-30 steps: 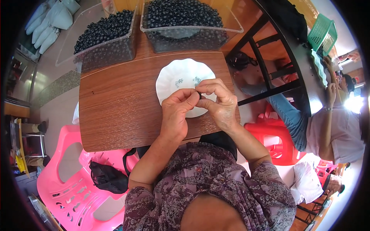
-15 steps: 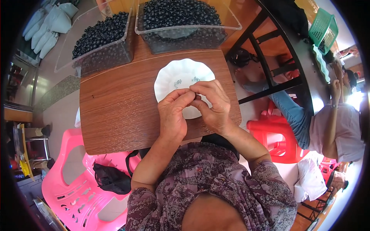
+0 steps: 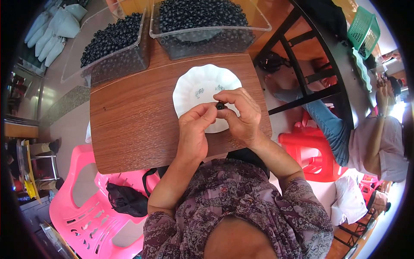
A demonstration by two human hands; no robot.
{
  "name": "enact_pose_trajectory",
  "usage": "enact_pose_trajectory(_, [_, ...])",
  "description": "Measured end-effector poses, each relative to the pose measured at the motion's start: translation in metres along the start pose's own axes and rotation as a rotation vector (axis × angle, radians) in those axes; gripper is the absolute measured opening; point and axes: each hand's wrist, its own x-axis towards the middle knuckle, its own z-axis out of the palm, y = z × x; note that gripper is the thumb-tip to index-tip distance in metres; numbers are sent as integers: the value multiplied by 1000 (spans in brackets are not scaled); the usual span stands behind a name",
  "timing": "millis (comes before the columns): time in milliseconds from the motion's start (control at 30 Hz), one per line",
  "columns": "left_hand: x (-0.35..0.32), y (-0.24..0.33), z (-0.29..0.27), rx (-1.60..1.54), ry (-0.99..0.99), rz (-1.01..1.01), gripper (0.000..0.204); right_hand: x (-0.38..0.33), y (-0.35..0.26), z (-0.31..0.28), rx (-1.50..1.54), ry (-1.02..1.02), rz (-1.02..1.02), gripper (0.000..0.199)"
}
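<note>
Over the white scalloped plate [image 3: 185,93], my right hand [image 3: 243,114] pinches a small round black part [image 3: 220,105] between thumb and index finger. The part looks ring-like, with a hole facing up. My left hand [image 3: 195,129] is closed in a pinch just left of it, its fingertips at the part's edge. Whatever lies between the left fingertips is hidden. Printed sprigs decorate the plate, which rests on a brown wooden table [image 3: 129,125].
Two clear plastic bins, a left bin [image 3: 142,58] and a right bin [image 3: 207,52], hold many similar black parts beyond the plate. A pink chair [image 3: 77,185] stands left, with a black bag [image 3: 126,200]. At right are a red stool [image 3: 310,151] and a seated person [image 3: 375,142].
My fingertips have parted slightly, so the black part between them now shows more fully. The hands stay over the plate. The person at right has shifted their arms.
</note>
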Motion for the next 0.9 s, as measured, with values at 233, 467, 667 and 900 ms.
enact_pose_trajectory(233, [-2,0,-1,-54,50,26,19,2,-1,4,0,-22,-127,30])
enact_pose_trajectory(467, [2,1,-1,-119,79,0,14,4,6,8,32,-8,-190,28])
enact_pose_trajectory(667, [-1,2,3,-8,106,44,15,4,5,18,64,-22,-154,24])
enact_pose_trajectory(900, [-8,20,-15,110,59,191,11,9,-30,17,164,-155,11,42])
